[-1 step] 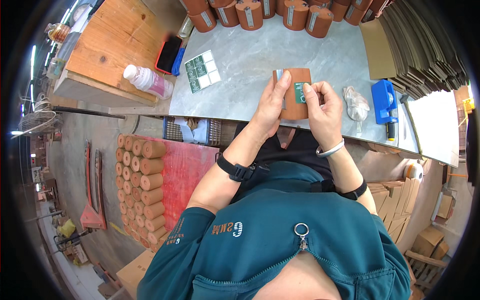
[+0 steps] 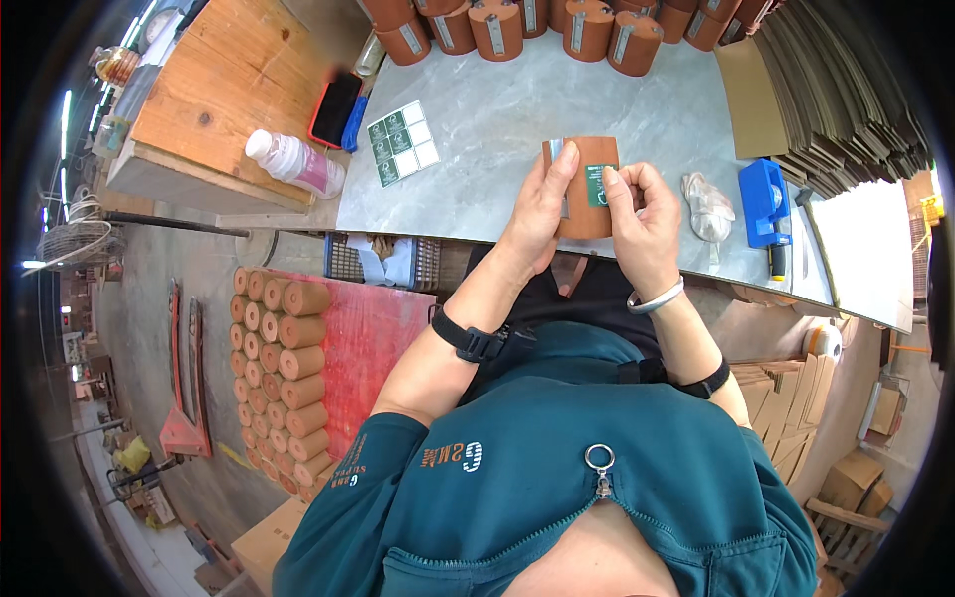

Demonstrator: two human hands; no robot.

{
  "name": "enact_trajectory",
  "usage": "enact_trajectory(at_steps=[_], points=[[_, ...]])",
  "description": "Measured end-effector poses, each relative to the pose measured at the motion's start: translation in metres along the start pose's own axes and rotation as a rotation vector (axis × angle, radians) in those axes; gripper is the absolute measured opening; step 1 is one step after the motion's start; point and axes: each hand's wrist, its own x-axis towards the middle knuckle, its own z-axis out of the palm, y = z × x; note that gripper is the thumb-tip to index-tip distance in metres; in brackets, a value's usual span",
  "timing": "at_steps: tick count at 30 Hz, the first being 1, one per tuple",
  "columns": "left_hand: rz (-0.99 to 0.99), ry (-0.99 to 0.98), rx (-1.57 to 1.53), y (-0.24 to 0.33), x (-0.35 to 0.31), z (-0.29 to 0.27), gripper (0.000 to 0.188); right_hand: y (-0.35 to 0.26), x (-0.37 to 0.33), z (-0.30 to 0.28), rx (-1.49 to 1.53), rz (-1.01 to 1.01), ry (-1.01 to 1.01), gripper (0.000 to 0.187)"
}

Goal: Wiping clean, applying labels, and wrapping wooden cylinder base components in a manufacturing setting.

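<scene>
Over the near edge of the grey worktop, my left hand (image 2: pixel 540 204) is closed round a reddish-brown wooden cylinder (image 2: pixel 584 219). Its thumb lies along the left side, by a metal strip that is partly covered. A green sticker (image 2: pixel 597 186) with white print sits on the cylinder's face. The thumb of my right hand (image 2: pixel 647 214) presses the sticker's right edge, the other fingers curled beside it. Further left on the worktop lies a sheet of green stickers (image 2: pixel 402 142), with several white blank spots on its right side.
Brown cylinders (image 2: pixel 497 30) with metal strips line the back. Stacked cardboard sheets (image 2: pixel 826 90), a blue tape dispenser (image 2: pixel 764 204) and a crumpled whitish cloth (image 2: pixel 708 207) are at right. A white bottle (image 2: pixel 293 162) stands left. Plain wooden cylinders (image 2: pixel 301 328) rest on a red board (image 2: pixel 373 338) below.
</scene>
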Motion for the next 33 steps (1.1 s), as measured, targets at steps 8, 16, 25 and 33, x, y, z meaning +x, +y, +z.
enact_trajectory(at_steps=[8, 16, 25, 33], points=[[0.118, 0.048, 0.064, -0.001, -0.001, 0.02, 0.061, -0.003, 0.003, 0.001, -0.226, -0.245, 0.197, 0.014], [-0.026, -0.015, -0.161, 0.003, -0.002, 0.023, 0.071, 0.007, 0.004, -0.016, -0.168, -0.212, 0.112, 0.054], [-0.411, -0.245, -0.232, 0.005, -0.004, 0.016, 0.072, -0.063, 0.047, -0.121, -0.626, -0.355, -0.012, 0.037], [-0.207, -0.122, -0.241, 0.027, -0.022, -0.017, 0.073, -0.191, 0.154, -0.284, -0.957, -0.496, 0.382, 0.031]])
